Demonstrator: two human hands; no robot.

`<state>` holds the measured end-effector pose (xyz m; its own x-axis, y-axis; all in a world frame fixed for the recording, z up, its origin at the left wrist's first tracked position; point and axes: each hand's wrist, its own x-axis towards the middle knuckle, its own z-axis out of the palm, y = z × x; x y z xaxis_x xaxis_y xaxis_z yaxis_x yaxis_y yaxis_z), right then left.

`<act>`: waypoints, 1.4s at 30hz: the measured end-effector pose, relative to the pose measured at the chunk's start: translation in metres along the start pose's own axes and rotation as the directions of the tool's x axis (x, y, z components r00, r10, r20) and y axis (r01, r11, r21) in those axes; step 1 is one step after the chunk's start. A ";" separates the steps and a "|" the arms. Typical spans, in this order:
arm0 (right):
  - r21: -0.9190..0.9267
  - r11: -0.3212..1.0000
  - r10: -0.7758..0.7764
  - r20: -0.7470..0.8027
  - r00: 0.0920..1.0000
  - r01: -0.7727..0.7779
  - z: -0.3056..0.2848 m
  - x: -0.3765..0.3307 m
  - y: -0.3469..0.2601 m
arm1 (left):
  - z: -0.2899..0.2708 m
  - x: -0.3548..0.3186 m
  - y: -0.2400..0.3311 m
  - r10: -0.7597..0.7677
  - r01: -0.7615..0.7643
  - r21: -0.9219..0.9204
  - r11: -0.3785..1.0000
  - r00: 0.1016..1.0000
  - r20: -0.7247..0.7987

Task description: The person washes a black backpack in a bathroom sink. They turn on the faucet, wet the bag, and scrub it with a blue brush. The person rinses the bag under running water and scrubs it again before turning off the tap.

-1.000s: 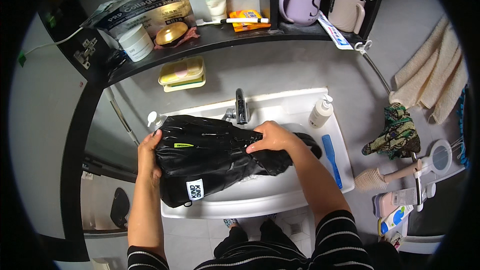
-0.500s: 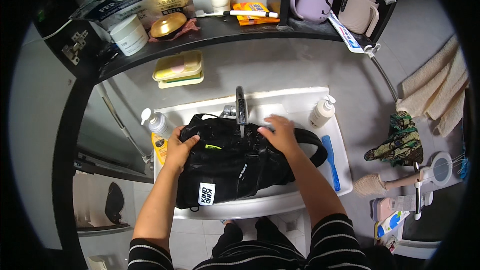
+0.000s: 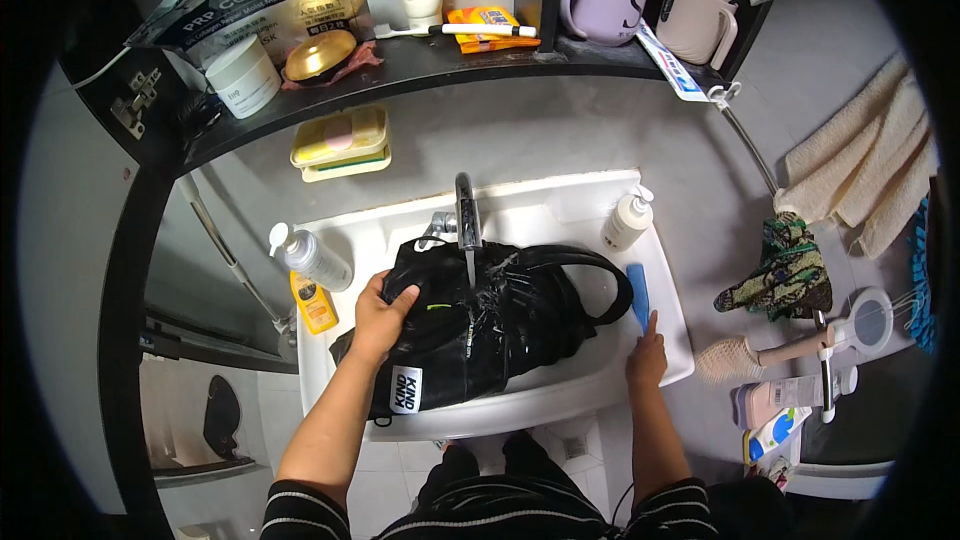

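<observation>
A wet black backpack (image 3: 435, 345) lies across the white washbasin (image 3: 318, 380), with a strap looping out on its right side. From the tap (image 3: 466, 210) a stream of water falls onto its upper middle and splashes. My left hand (image 3: 381, 318) grips the backpack's left upper edge, thumb on top. On the basin's right rim, my right hand (image 3: 648, 360) has closed around the handle of a blue brush (image 3: 638, 290). The brush's wide head points away from me, and its bristles do not show.
A grey-white pump bottle (image 3: 318, 258) and a yellow bottle (image 3: 315, 305) stand on the left rim, a white pump bottle (image 3: 628, 220) at back right. Above hangs a dark shelf (image 3: 400, 77) with mugs and toiletries. A bath brush (image 3: 728, 358) hangs at right.
My right hand has left the backpack, moved right and toward me, and taken hold of the blue brush. My left hand stays on the backpack, which now lies lower and flatter under the water.
</observation>
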<state>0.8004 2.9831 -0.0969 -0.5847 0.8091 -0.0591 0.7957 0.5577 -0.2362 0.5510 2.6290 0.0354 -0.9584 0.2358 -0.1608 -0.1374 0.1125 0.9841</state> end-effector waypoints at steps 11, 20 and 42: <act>0.325 0.845 -0.477 0.100 0.873 0.424 -0.030 -0.073 -0.227 | -0.015 -0.018 0.020 -0.163 0.144 -0.177 0.974 0.981 -0.103; 0.383 0.778 -0.586 0.157 0.795 0.498 -0.090 -0.092 -0.221 | -0.050 -0.049 0.040 -0.271 0.258 -0.177 0.950 0.961 -0.054; 0.223 0.774 -0.631 0.205 0.748 0.592 -0.110 -0.084 -0.186 | -0.040 -0.020 0.040 -0.527 0.600 -0.137 0.788 0.773 0.352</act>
<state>0.7188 2.8318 0.0583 -0.9720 0.2153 -0.0943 0.2348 0.8694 -0.4347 0.5546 2.5897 0.0814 -0.5808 0.4627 -0.6697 -0.7174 0.0977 0.6897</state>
